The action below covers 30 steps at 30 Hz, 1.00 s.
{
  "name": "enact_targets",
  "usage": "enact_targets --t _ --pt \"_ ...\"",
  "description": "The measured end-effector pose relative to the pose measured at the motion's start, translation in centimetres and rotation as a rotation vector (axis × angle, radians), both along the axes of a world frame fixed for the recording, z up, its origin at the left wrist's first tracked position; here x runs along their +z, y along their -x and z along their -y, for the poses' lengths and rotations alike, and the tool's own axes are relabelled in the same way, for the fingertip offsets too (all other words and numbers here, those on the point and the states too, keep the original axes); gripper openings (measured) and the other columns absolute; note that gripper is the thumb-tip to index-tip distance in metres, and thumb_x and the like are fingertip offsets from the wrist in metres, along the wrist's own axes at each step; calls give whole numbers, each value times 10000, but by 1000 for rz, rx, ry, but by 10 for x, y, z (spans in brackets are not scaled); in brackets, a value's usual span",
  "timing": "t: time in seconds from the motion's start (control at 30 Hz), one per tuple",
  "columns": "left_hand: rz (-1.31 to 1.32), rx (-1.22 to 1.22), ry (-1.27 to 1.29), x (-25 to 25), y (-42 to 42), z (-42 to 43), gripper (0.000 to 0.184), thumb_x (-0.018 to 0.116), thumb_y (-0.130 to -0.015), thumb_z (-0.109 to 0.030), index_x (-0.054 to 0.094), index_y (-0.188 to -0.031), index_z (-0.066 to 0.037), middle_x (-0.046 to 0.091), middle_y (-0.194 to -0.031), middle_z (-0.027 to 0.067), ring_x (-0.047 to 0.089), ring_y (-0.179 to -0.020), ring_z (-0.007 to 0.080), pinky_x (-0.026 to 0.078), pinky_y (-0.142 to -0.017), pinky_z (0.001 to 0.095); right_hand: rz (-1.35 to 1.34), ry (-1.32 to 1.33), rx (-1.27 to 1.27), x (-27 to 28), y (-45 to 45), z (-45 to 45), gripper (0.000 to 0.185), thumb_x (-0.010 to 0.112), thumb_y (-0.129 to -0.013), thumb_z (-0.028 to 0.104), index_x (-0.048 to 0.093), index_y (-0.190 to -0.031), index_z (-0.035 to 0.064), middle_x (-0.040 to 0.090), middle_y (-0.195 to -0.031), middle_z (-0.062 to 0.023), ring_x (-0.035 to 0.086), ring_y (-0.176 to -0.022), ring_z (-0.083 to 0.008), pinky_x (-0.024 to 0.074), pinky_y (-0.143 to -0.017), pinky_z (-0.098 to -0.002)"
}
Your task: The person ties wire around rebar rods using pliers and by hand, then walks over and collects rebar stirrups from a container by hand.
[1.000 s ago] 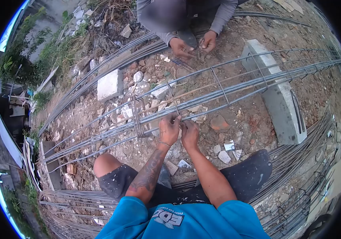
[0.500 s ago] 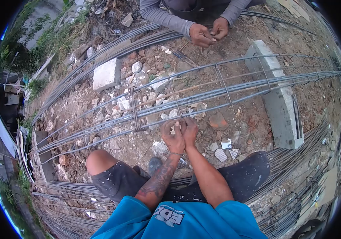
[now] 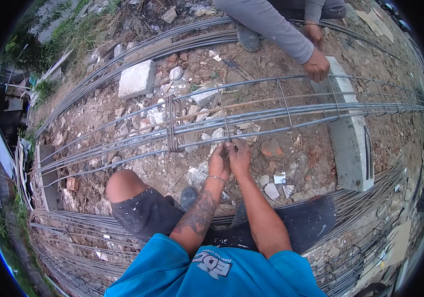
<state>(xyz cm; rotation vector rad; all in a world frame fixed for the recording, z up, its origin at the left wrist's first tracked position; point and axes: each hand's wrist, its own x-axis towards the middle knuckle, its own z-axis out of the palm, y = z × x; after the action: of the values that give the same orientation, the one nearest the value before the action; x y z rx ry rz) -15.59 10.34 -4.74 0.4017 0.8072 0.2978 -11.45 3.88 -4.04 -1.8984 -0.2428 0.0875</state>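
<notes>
A long reinforcing-bar cage (image 3: 261, 113) runs across in front of me, with steel stirrups (image 3: 285, 106) set around its bars. My left hand (image 3: 219, 162) and my right hand (image 3: 240, 156) are close together, fingers bunched and pinching at the near lower bar, where one stirrup (image 3: 223, 111) meets it. Anything thin between my fingertips is too small to make out. To the left, several stirrups are gathered in a tight bundle (image 3: 172, 123) around the bars. Across the cage, a co-worker's hand (image 3: 317, 65) is closed at the far bar, near another stirrup.
The cage passes over a concrete post (image 3: 346, 138) on the right and a lower concrete support (image 3: 48, 178) on the left. A white concrete block (image 3: 137, 79) lies beyond the cage. Loose bars (image 3: 73, 230) lie near my legs; broken rubble (image 3: 273, 147) covers the ground.
The co-worker's hands have moved right and down, one reaching the far bar. My hands stay at the same stirrup joint, with the right fingers now stretched further up. My view has shifted slightly.
</notes>
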Motion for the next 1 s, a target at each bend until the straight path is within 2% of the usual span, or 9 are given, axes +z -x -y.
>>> enact_targets --t 0.23,0.5,0.6,0.7,0.77,0.83,0.9,0.97,1.0 --pt "165 -383 79 -44 -6 -36 231 424 -943 -219 540 -1018 -34 593 -992 96 557 -924 233 444 -879 369 -14 -45 57 0 -3 3 196 588 -798 149 621 -886 -23 601 -836 -175 577 -788 -321 447 -707 -381" --pt "66 -369 -50 -40 -17 -46 162 448 -926 -134 565 -969 -30 609 -880 55 572 -843 145 459 -754 336 57 61 11 10 -2 -5 189 584 -802 163 628 -858 -12 601 -830 -182 569 -763 -345 440 -712 -396" --pt "-96 -320 -365 -35 -16 -39 166 513 -905 -150 593 -957 -15 615 -871 64 576 -715 150 471 -649 303 137 82 -46 2 2 -9 163 578 -808 146 621 -836 -9 594 -821 -190 561 -770 -364 434 -720 -414" --pt "-222 -399 -650 -16 -4 -23 186 529 -902 -161 608 -929 5 612 -874 65 586 -745 151 467 -654 301 153 111 -88 -3 5 -11 120 561 -816 107 609 -823 -4 587 -811 -185 557 -774 -372 436 -714 -417" --pt "-385 -367 -824 11 -1 -12 184 549 -862 -173 617 -929 -16 585 -747 85 523 -652 176 435 -667 337 149 121 -91 -6 5 -14 87 545 -819 71 601 -815 5 582 -811 -173 557 -780 -369 444 -704 -411" --pt "-479 -113 -1850 50 1 -12 180 537 -826 -162 629 -897 -25 592 -743 129 562 -710 276 413 -770 418 247 153 -103 -17 5 -13 68 568 -828 111 600 -852 56 591 -855 -129 582 -743 -347 470 -637 -416" --pt "-547 -155 -1971 58 -14 -30 189 533 -785 -175 653 -837 -38 616 -775 171 576 -785 356 375 -853 472 257 156 -116 -14 8 -15 53 581 -818 101 594 -848 59 587 -844 -128 585 -745 -339 471 -625 -409" --pt "-630 -814 -2128 44 -24 -56 244 529 -801 -225 658 -827 -20 621 -724 198 602 -671 339 415 -722 500 187 106 -120 -7 8 -17 68 541 -824 56 598 -828 19 573 -809 -162 557 -787 -356 443 -682 -424" --pt "-657 -997 -1993 54 -31 -58 309 518 -801 -277 668 -761 -10 615 -686 221 622 -706 334 436 -688 490 212 112 -128 -7 7 -17 59 544 -822 52 594 -834 24 572 -812 -159 557 -787 -354 442 -676 -426"
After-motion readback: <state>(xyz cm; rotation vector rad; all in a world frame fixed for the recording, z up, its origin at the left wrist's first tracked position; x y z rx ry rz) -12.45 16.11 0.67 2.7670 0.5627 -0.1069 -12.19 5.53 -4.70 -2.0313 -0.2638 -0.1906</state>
